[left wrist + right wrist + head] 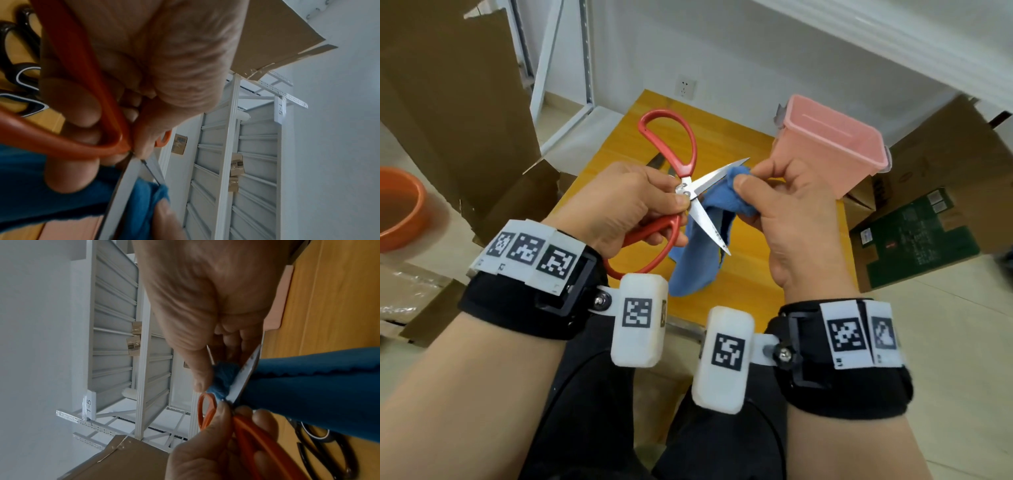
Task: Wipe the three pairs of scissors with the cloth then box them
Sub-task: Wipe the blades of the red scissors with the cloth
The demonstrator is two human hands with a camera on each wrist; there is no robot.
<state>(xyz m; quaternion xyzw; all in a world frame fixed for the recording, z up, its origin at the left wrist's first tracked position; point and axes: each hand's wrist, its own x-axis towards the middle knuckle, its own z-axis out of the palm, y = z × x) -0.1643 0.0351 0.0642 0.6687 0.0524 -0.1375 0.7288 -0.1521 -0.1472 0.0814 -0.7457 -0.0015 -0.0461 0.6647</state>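
My left hand (654,202) grips the red-handled scissors (681,161) near the pivot, holding them up over the wooden table (756,246) with the blades spread. The right hand (767,185) pinches a blue cloth (698,253) around the upper blade near its middle; the rest of the cloth hangs down. In the left wrist view the red handle (86,123) crosses my fingers and the cloth (144,199) wraps the blade. Black-handled scissors (320,447) lie on the table, mostly hidden behind my hands in the head view. The pink box (832,144) stands open at the table's far right.
Cardboard boxes (941,192) stand right of the table and cardboard sheets (448,120) to the left. An orange basin (400,209) sits on the floor at far left. A white metal rack (127,353) leans against the wall behind.
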